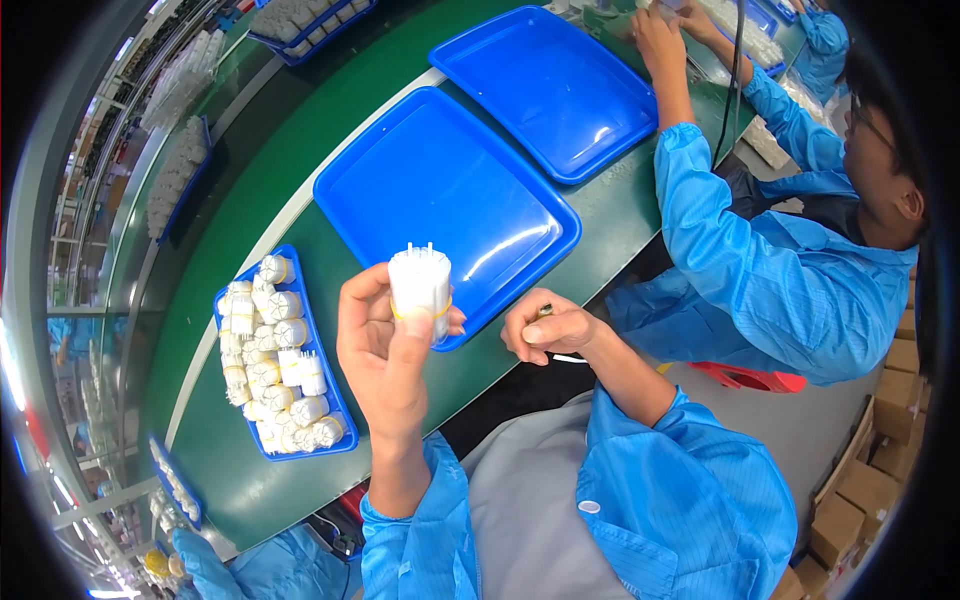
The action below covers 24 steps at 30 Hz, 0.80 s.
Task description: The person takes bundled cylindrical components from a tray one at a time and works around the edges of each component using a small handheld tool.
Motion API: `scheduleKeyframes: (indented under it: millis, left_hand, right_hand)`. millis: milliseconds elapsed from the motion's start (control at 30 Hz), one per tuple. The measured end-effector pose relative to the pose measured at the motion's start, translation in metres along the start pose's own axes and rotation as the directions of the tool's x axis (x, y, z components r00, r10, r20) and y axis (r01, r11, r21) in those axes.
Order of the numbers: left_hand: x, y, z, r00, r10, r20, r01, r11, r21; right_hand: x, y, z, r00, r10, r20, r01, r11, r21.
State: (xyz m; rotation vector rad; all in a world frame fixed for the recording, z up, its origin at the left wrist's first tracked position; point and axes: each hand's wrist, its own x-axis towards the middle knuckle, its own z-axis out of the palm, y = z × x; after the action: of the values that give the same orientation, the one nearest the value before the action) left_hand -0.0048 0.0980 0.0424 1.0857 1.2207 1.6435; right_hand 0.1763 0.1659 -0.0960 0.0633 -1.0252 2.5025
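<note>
My left hand (385,345) is closed round an upright bundle of thin white sticks (421,282), bound with a yellow rubber band. A couple of the sticks stand up above the rest. My right hand (547,328) is curled closed to the right of the bundle, near the table's edge. A small dark, shiny tip shows at its thumb and a thin white piece pokes out below; what these belong to is hidden by the fingers. Behind the bundle lies a blue tray (430,170) with a bare bottom. Left of my left hand, a smaller blue tray (345,425) holds several similar banded white bundles (265,375).
A second bare blue tray (550,90) lies beyond the first on the green table (210,440). A co-worker in a blue smock (740,280) sits at the right, hands at the table's far end. Cardboard boxes (870,480) are stacked at the lower right.
</note>
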Motion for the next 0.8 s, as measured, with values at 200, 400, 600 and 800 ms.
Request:
scheduleKeyframes:
  millis: [200, 400, 600, 800]
  left_hand:
    - [-0.005, 0.003, -0.009, 0.943, -0.202, 0.265, 0.324, 0.735, -0.595]
    - [-0.013, -0.004, -0.016, 0.944, -0.109, 0.311, 0.303, 0.656, -0.691]
    - [-0.017, 0.001, -0.015, 0.947, -0.154, 0.28, 0.311, 0.645, -0.698]
    - [-0.02, 0.004, -0.013, 0.954, -0.164, 0.249, 0.294, 0.661, -0.69]
  right_hand:
    - [0.001, -0.001, 0.003, 1.0, -0.011, -0.03, 0.011, 1.0, -0.008]
    - [0.002, 0.0, 0.003, 0.999, -0.009, -0.033, 0.008, 1.0, -0.022]
    - [0.001, 0.0, 0.004, 0.999, -0.013, -0.051, 0.012, 1.0, -0.029]
    - [0.003, 0.001, 0.005, 0.999, -0.016, -0.046, 0.014, 0.999, -0.029]
